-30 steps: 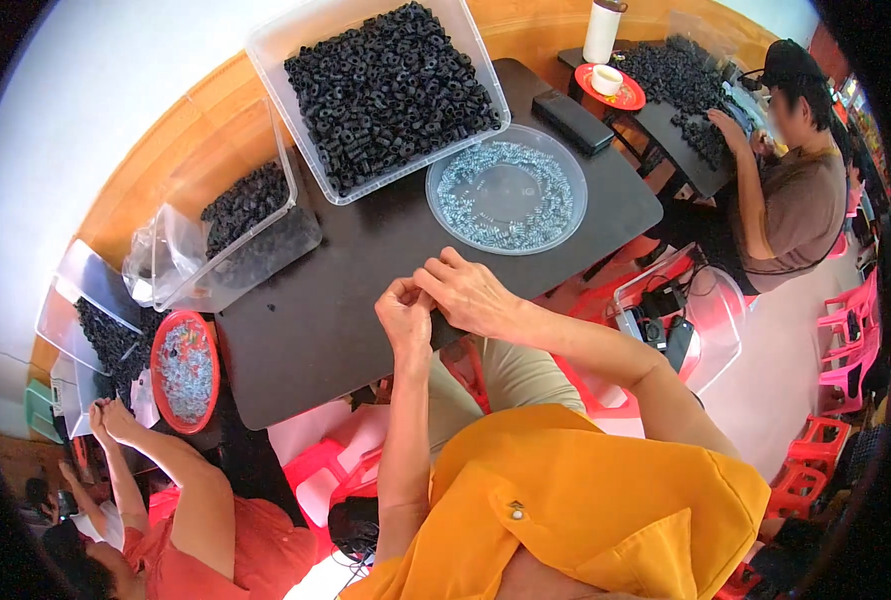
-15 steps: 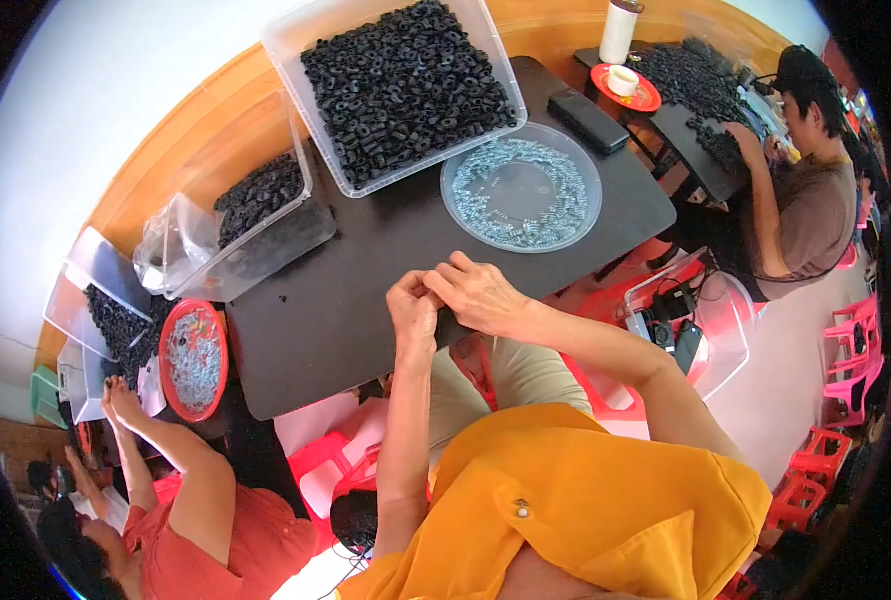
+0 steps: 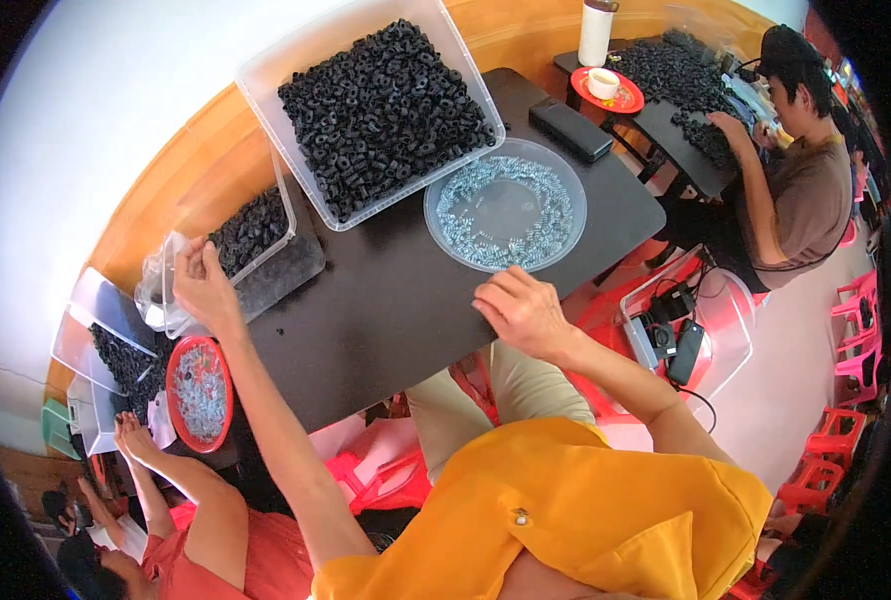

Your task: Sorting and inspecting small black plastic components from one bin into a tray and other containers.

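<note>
My left hand (image 3: 203, 288) is stretched out to the left, over the near end of a clear plastic bin (image 3: 290, 268) that holds a heap of small black ring-like parts (image 3: 249, 232). Its fingers are bent together; whatever is between them does not show. My right hand (image 3: 527, 314) hovers at the table's front edge, just below the rim of a round clear tray (image 3: 506, 206). The fingers curl inward and hide anything they hold. Small shiny metal pieces (image 3: 553, 222) lie in a ring inside that tray. A large clear tub (image 3: 265, 92) full of black cylindrical parts (image 3: 385, 115) stands behind.
A black oblong case (image 3: 570, 130) lies on the dark table (image 3: 365, 320), right of the tub. To the left is a red round tray (image 3: 227, 395) beside a person in red (image 3: 250, 545). Another person (image 3: 800, 200) works at the far right table. Cables and devices fill a clear box (image 3: 730, 350).
My hands were together over the table's front edge and have parted. The left went far left to the bin; the right shifted slightly right. The view has turned a little.
</note>
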A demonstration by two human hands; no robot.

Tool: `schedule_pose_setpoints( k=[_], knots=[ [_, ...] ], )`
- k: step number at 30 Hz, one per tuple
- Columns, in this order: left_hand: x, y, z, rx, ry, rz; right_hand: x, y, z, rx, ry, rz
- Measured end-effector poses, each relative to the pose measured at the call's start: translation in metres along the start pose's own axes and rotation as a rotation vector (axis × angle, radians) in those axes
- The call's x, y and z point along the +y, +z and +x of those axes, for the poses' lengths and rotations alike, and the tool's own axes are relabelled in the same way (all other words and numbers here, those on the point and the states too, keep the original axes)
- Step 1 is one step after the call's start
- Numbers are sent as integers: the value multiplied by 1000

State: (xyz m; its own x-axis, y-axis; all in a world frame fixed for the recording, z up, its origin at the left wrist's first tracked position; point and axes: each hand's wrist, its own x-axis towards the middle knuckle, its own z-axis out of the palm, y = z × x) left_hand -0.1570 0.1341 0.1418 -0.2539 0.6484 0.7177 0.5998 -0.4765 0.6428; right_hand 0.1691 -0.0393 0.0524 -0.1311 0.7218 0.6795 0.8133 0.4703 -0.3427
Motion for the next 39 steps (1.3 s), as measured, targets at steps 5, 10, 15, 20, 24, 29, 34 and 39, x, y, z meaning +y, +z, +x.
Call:
schedule_pose_setpoints(
  k=[5,10,15,20,24,29,34,39],
  knots=[
    [23,15,-8,29,195,320,34,-8,0,39,159,-62],
    [63,52,-63,-94,274,56,69,-2,25,-18,220,-114],
    [78,106,-96,-423,116,-123,112,24,62,-210,117,-171],
    [76,154,-89,-511,126,-121,137,40,74,-469,141,-124],
    [74,193,-85,-549,227,-51,140,40,71,-401,64,-110],
    [84,226,-93,-536,280,138,144,40,66,-321,31,-128],
    [85,234,-94,-524,291,155,131,23,69,-314,321,-2],
    [85,234,-91,-572,335,100,138,18,56,-126,346,259]
  ],
)
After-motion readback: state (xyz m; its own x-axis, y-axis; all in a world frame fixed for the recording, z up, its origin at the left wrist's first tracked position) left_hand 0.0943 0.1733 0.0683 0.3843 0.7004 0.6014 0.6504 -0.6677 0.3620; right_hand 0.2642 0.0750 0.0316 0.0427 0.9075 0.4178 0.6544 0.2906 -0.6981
